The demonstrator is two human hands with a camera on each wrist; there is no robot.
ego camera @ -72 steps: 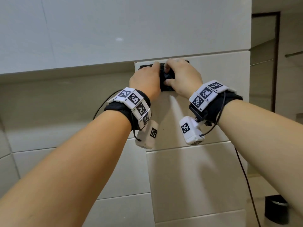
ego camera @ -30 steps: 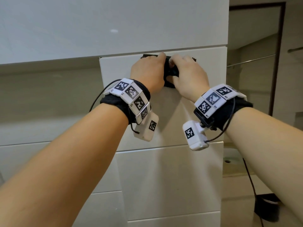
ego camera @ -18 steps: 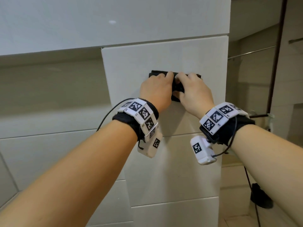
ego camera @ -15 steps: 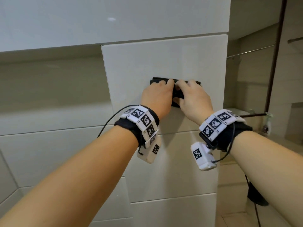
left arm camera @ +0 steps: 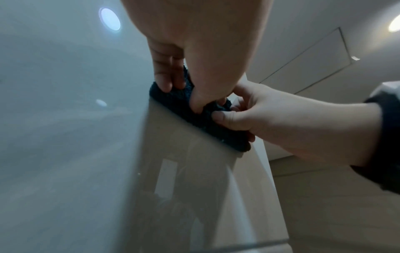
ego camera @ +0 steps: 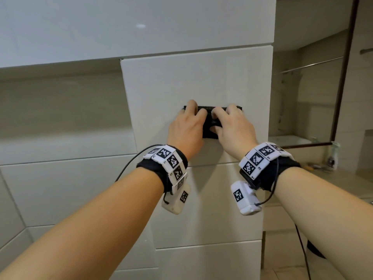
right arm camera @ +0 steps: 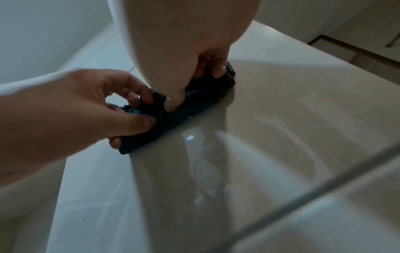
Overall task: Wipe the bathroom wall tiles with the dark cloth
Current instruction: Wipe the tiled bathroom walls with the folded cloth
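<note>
Two hands up on the white wall tiles (ego camera: 193, 81), side by side, both on the dark cloth (ego camera: 210, 126). Cloth folded into a flat strip, lying flat against the glossy face of one big tile on a jutting corner of the wall. Part of the cloth peeking out above and between the hands; the rest hidden under them.

Left hand (ego camera: 186, 130) on the left half of the cloth, fingers (left arm camera: 167, 75) bent down over its top edge, thumb pressing into the fluffy middle. Grip curled round the cloth, not spread.

Right hand (ego camera: 232, 128) on the right half, fingers (right arm camera: 218, 68) hooked over the far end of the strip, thumb pushing into the pile near the other thumb. Grip also curled and pinching the cloth against the tile.

Thumbs close together at the middle of the cloth, just beside each other.

Black bands with white square markers (ego camera: 171, 160) on both wrists, small white camera boxes (ego camera: 245, 199) hanging under them, thin black wires trailing off.

Shiny tile below the cloth, with blurry reflections of the arms in it. Grey joint line running across under the wrists.

To the left, a set-back strip of wall in shade. To the right, a counter (ego camera: 343, 178) with a spray bottle (ego camera: 334, 156) standing on it, well apart from the hands.
</note>
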